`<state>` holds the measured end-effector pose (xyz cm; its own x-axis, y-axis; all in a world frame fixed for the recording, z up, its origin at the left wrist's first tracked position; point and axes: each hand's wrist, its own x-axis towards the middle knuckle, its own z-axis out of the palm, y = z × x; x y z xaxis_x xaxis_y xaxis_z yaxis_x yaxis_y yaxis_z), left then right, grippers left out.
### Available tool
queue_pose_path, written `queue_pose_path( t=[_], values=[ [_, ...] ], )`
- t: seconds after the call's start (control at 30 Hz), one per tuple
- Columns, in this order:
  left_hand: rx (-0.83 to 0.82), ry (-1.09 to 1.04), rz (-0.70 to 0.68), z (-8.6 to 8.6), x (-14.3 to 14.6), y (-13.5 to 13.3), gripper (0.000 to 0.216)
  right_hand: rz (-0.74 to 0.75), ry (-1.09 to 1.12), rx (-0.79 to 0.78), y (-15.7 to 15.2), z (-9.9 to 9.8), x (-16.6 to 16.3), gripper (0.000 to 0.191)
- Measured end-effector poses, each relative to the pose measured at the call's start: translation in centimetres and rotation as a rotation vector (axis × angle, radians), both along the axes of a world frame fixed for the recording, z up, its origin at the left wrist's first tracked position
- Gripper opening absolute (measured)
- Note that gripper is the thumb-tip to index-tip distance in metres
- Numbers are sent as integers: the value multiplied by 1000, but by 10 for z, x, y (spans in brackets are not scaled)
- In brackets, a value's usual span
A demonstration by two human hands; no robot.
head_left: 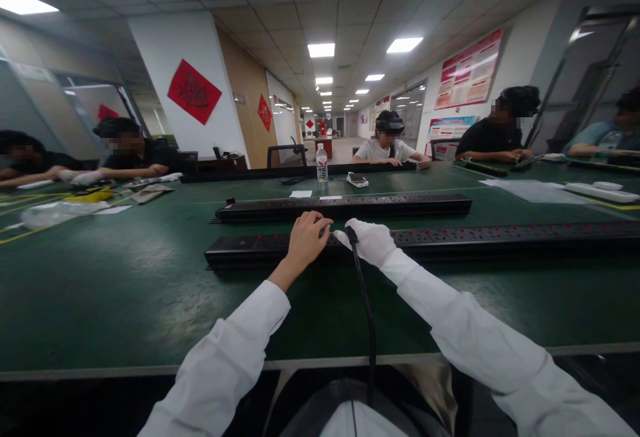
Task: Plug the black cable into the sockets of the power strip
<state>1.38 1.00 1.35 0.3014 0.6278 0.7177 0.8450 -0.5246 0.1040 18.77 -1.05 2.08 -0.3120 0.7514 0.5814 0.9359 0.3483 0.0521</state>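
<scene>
A long black power strip point(450, 237) with red switches lies across the green table point(125, 290) in front of me. My bare left hand point(306, 240) rests on top of it with fingers curled down onto the strip. My right hand point(370, 240), in a white glove, sits just beside it, closed round the top of a black cable point(367, 310) that runs down toward my lap. Both sleeves are white. What the cable ends in is hidden under the glove.
A second black power strip point(345, 207) lies farther back, parallel to the first. A water bottle point(322, 164) and a phone point(357, 179) stand beyond it. Several other people sit around the table at the left, far side and right, with papers and plastic bags near them.
</scene>
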Motion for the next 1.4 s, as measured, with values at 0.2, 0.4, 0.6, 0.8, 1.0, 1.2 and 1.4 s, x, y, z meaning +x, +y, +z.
queue_pose_path(
  t=[0.2, 0.4, 0.6, 0.8, 1.0, 1.2, 1.4],
  values=[
    [-31, -4, 2, 0, 0, -1, 26, 6, -12, -1, 0, 0, 0, 54],
    [-29, -3, 15, 0, 1, -1, 27, 17, -5, 13, 1, -1, 1, 52],
    [31, 10, 78, 3, -5, 2, 30, 39, 10, 59, 3, -5, 2, 48],
    [58, 49, 125, 1, -8, 5, 34, 32, 1, 51, 3, -5, 1, 50],
    [48, 98, 134, -1, -8, 6, 38, 33, -3, 37, 3, -4, 2, 51],
    [52, 83, 144, -3, -8, 8, 37, 39, 12, 40, 2, -3, 1, 53],
    [39, 89, 147, -5, -9, 10, 34, 43, 7, 61, 3, -4, 2, 49]
  ],
)
